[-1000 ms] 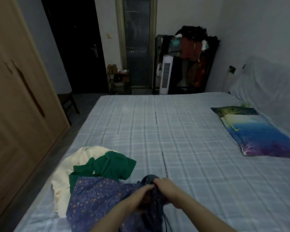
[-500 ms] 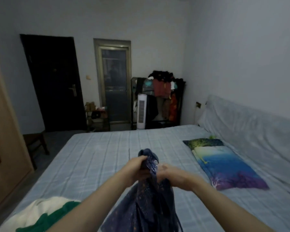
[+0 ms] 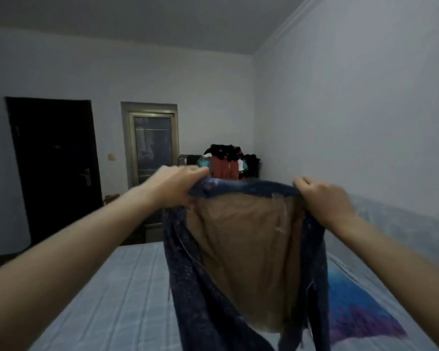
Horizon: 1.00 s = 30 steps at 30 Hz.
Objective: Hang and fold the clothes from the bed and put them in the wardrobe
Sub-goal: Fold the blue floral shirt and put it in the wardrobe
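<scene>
We hold the dark blue speckled skirt (image 3: 188, 269) up above the bed (image 3: 122, 295), its tan lining (image 3: 246, 249) facing us. Our left hand (image 3: 174, 186) and right hand (image 3: 323, 198) each grip the waistband, spread apart.

A dark door (image 3: 53, 165) with a metal handle (image 3: 86, 176) stands in the far wall. Just right of the dark door is a glass door (image 3: 152, 145) in a pale frame, with a light switch (image 3: 111, 156) between the two. Further right of the dark door, in the room's corner, a rack piled with clothes (image 3: 228, 160) shows red and black garments.
</scene>
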### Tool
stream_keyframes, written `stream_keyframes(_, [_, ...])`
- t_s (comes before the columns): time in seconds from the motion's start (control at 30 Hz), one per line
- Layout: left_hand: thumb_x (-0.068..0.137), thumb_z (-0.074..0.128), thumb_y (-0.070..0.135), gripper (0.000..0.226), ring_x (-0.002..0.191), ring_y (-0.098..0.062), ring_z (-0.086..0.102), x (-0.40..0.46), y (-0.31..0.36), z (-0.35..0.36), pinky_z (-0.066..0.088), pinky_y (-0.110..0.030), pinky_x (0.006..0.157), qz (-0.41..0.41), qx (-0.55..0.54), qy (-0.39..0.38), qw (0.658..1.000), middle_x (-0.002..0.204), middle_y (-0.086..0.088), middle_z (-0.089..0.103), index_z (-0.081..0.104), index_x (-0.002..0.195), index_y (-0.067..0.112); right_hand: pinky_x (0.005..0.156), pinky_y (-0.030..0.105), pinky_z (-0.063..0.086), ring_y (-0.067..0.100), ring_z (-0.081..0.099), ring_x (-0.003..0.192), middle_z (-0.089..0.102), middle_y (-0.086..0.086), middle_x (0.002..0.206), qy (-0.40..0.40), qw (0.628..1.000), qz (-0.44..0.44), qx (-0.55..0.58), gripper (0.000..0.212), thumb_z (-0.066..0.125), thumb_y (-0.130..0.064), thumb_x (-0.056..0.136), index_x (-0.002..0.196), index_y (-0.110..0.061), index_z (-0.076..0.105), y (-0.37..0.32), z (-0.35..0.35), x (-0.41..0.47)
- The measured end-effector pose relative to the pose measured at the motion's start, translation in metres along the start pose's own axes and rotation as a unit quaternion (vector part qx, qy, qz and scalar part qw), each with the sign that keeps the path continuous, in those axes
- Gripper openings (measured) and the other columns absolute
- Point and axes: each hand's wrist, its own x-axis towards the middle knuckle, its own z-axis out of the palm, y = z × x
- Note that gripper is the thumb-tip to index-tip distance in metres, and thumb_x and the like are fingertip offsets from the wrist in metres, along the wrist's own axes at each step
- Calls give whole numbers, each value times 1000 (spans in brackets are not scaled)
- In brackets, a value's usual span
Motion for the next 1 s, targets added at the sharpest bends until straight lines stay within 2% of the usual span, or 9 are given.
stream_keyframes(0.07, [88,62,30,28,90,-20,61,8,-25,-4,44,-32,58,-35,9,28,999,108,4,54,51,113,28,50,35,45,36,66,66,59,11,84,0,1000,19,-23,9,61,-13,85,89,-13,53,21,-1,5])
stream_keyframes(0.17, [91,60,25,27,88,-30,63,17,-52,-3,42,-35,57,-59,68,78,993,111,-4,52,56,118,25,58,34,45,35,66,76,63,11,89,-10,998,50,-23,6,59,-19,87,91,-15,57,44,5,18])
stream_keyframes(0.3, [93,57,19,28,89,-36,61,24,-71,-8,41,-41,61,-125,55,68,988,111,-8,52,59,121,24,68,36,46,35,64,88,63,14,97,-33,994,103,-15,11,55,-20,89,96,-17,63,62,12,28])
stream_keyframes(0.5, [96,52,19,27,87,-38,61,14,-58,2,33,-38,59,-136,108,55,983,111,-12,52,57,122,23,74,38,48,38,63,93,63,19,103,-101,984,145,2,15,57,-24,89,99,-20,67,70,35,10])
stream_keyframes(0.67, [97,49,23,23,82,-37,62,-7,-46,27,34,-38,57,-178,131,19,975,106,-11,50,56,119,23,76,43,54,39,63,87,63,22,95,-178,969,168,34,14,54,-24,89,95,-17,65,70,56,-18])
stream_keyframes(0.73, [98,48,23,22,83,-37,63,-23,-42,35,35,-38,58,-195,130,-1,972,106,-11,49,57,118,23,75,45,54,38,64,84,62,22,92,-196,968,150,50,16,53,-28,90,91,-16,63,65,60,-30])
stream_keyframes(0.87, [98,47,21,20,77,-36,63,-63,-37,35,35,-36,53,-200,160,-15,966,102,-11,50,56,116,20,60,36,48,36,63,72,61,22,79,-182,978,74,62,25,52,-33,95,86,-11,59,51,50,-56])
stream_keyframes(0.93, [98,47,20,20,76,-36,63,-80,-32,29,34,-35,51,-197,168,-30,965,103,-11,51,56,117,21,57,33,41,36,63,72,60,21,78,-176,980,68,59,26,52,-36,95,86,-12,58,47,41,-67])
stream_keyframes(1.0, [98,47,19,21,78,-36,64,-96,-25,20,32,-35,52,-196,176,-37,964,104,-11,53,57,117,21,57,34,43,36,63,71,59,21,76,-168,982,64,61,28,51,-38,95,86,-13,58,42,31,-77])
